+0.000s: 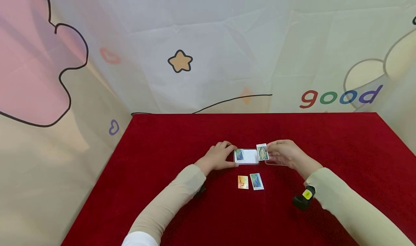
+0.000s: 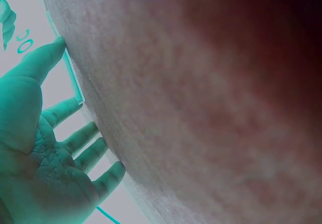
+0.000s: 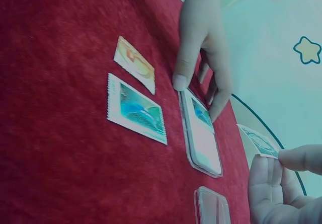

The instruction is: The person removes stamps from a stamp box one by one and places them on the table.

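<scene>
In the head view, my left hand holds the left end of a shallow clear plastic case with a white inside, thumb at the near edge and index finger at the far edge. A blue-green stamp lies in the case's left part. Between thumb and fingers, my right hand pinches another stamp with a round design, raised just right of the case. Below the case, on the cloth, lie an orange stamp and a blue-green stamp with perforated edges.
A clear plastic lid lies to the right of the case, partly behind my right hand in the head view. Red cloth covers the table. A printed backdrop rises along its far edge.
</scene>
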`<state>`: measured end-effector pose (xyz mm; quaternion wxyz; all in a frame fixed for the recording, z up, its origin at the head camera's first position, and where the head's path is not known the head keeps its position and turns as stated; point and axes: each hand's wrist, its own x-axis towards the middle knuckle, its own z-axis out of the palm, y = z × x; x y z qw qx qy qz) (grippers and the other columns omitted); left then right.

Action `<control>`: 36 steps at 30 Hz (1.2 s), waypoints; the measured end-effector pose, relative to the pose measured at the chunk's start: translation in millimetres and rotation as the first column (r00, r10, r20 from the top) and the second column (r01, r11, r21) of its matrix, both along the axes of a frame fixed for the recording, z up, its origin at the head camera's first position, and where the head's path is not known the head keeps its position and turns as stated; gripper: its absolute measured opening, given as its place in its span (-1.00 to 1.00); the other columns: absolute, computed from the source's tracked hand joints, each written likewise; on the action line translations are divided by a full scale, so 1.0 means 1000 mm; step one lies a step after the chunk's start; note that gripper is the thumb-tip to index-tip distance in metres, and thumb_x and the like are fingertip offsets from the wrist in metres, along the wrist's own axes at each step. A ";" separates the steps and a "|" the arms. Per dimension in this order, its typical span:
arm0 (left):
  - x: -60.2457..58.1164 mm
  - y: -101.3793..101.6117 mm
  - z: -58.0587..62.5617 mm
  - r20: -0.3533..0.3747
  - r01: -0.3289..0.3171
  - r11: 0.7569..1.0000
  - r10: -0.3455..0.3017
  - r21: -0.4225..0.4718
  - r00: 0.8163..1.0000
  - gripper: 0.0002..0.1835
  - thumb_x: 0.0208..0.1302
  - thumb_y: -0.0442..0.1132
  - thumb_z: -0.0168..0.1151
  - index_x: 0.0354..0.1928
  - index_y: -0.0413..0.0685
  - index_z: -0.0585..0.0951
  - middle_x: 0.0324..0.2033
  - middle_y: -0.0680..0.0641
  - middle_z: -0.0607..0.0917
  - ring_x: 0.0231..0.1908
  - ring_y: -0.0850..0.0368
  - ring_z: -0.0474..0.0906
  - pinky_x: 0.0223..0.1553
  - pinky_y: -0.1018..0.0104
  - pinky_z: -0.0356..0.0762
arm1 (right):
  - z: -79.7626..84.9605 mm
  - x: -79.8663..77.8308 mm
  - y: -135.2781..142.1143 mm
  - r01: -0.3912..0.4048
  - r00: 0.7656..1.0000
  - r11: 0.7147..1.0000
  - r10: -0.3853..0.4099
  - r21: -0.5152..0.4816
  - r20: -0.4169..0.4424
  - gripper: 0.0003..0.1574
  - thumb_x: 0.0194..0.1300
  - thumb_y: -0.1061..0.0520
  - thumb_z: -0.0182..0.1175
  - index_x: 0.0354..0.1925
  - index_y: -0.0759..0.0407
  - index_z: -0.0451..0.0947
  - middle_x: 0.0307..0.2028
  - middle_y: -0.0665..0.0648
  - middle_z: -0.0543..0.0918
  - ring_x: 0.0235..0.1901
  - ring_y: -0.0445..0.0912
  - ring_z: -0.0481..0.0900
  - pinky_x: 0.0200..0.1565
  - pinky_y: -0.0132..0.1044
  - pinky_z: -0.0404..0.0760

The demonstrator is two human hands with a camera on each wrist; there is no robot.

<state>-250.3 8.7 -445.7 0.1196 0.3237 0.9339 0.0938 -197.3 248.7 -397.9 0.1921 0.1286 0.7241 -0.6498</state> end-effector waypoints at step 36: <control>0.000 0.000 0.001 0.009 0.001 1.000 -0.001 0.008 1.000 -0.34 0.24 0.18 0.18 0.34 0.15 0.34 0.29 -0.03 0.34 0.30 0.04 0.23 0.24 0.08 0.28 | -0.023 0.051 0.016 -0.033 0.999 0.998 0.033 -0.052 -0.017 -0.88 0.29 0.32 0.08 -0.28 0.33 0.56 -0.46 -0.02 0.61 -0.43 -0.22 0.58 -0.30 -0.36 0.61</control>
